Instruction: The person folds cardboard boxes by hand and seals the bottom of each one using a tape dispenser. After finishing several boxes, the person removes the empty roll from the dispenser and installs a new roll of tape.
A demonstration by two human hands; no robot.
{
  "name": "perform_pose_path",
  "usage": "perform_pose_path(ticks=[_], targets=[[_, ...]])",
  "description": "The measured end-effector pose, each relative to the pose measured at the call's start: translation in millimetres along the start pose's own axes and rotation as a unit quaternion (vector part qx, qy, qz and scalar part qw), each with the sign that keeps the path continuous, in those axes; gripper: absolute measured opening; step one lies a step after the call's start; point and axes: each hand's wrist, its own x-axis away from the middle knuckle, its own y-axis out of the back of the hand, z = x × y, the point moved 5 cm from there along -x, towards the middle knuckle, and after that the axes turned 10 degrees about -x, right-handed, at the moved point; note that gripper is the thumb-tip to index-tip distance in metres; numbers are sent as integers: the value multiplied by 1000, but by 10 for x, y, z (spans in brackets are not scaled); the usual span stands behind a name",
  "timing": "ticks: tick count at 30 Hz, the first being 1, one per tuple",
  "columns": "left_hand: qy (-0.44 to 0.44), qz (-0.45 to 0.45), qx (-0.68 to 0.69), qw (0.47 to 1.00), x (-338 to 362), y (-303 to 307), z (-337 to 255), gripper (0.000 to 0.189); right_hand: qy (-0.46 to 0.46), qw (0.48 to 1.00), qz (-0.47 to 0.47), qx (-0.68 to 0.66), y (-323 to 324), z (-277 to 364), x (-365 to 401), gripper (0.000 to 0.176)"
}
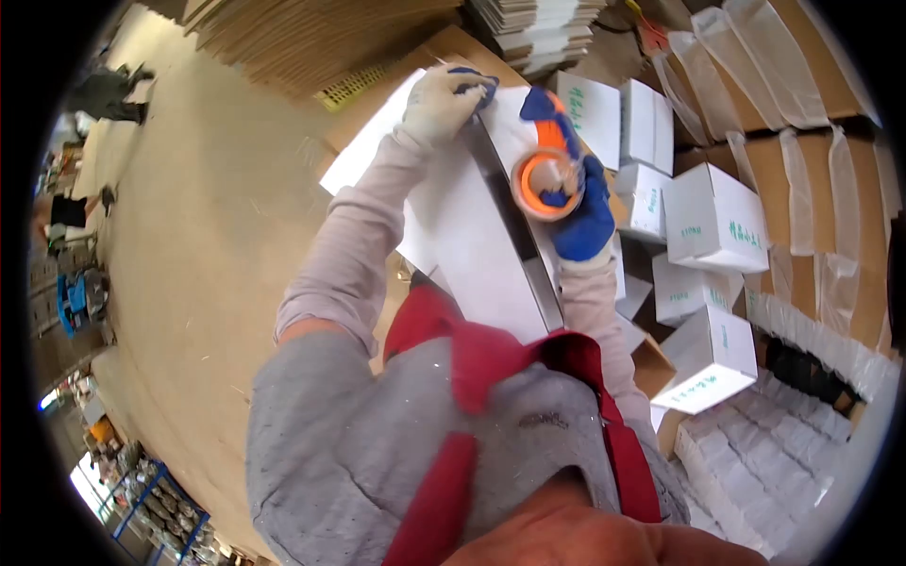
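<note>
A white cardboard box [462, 245] lies in front of me, its two top flaps nearly meeting with a long dark gap between them. At the far end of that gap my left hand [444, 102], in a white glove with blue fingertips, has its fingers curled at the flap edge. My right hand [583, 222], gloved in blue, is wrapped around an orange tape dispenser [557, 127]. A roll of clear tape [545, 185] sits on the dispenser, which is held above the right flap.
Stacks of flat brown cardboard [311, 42] stand at the far side. White boxes with green writing [714, 222] are piled on my right, before large brown cartons [783, 61]. Open floor [208, 236] lies to my left; a person [109, 94] is at the far left.
</note>
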Motion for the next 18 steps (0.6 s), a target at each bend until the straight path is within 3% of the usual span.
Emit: perform_pose_path(ticks=[1,2,5,6,7,8,9,10,11,12,13,17,18], targets=[[103,43,81,990,3,-113,-12,22,13,994,-93,-54,-51,84,12,32],[117,36,128,984,21,-138,-89,22,-37,989,28,-137,9,157,-10,31],[-1,-26,33,999,81,29,-488,21,-28,985,13,-170,-5,325,60,31],[-5,-21,35,999,161,0,-565,21,9,994,14,-108,56,360,82,32],[-93,-100,-56,989,241,47,-750,21,42,990,76,-108,157,396,41,32],[-182,-178,-143,956,356,74,-963,21,121,989,72,46,214,474,13,31],[-179,-179,-117,960,474,51,-1093,23,198,958,64,199,100,568,49,31],[-160,-170,-54,971,569,-20,-1166,22,307,884,32,351,-28,655,158,32],[-140,-159,10,977,659,-119,-1234,22,317,882,30,348,-26,715,185,32],[-64,-109,135,983,724,-252,-1289,21,355,763,33,538,-94,756,232,35],[14,-54,254,965,794,-420,-1348,21,374,606,30,701,-154,762,264,39],[79,-32,265,961,1086,-870,-1634,34,380,558,-43,736,-360,881,306,53],[54,-26,257,965,1120,-902,-1711,39,392,747,-17,537,-211,913,252,54]])
